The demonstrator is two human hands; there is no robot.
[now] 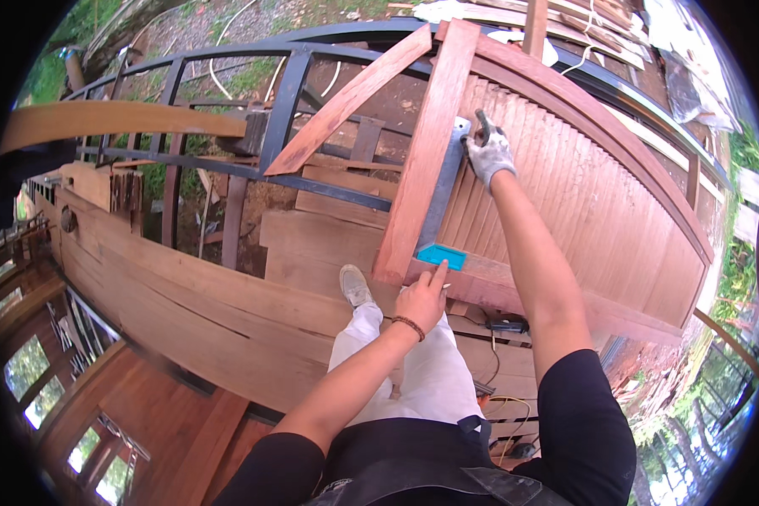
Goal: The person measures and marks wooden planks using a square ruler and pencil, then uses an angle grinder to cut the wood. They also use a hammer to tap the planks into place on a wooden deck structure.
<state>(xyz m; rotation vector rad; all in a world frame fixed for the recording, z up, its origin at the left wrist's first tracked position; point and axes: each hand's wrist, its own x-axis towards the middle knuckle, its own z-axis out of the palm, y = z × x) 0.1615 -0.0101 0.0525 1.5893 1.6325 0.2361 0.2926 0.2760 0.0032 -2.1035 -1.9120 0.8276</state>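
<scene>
A square with a steel blade (444, 190) and a blue head (444, 256) lies along a reddish wooden board (430, 152) that crosses a slatted wooden panel (557, 181). My bare left hand (422, 301) stretches its index finger onto the blue head, the other fingers curled. A small pale tip shows beside them; its kind is unclear. My right hand (489, 153), in a grey-white glove, is at the blade's far end beside a round hole. One dark-tipped finger points up. Its other fingers are bent together at the blade's edge, and what they hold is too small to make out.
A dark metal frame (283, 114) runs left, with a slanting board (350, 99) on it. Wide planks (194, 291) lie underfoot at the left. Beneath the panel's near edge are a dark tool (508, 325) and cables. Stacked timber (603, 32) lies at the far side.
</scene>
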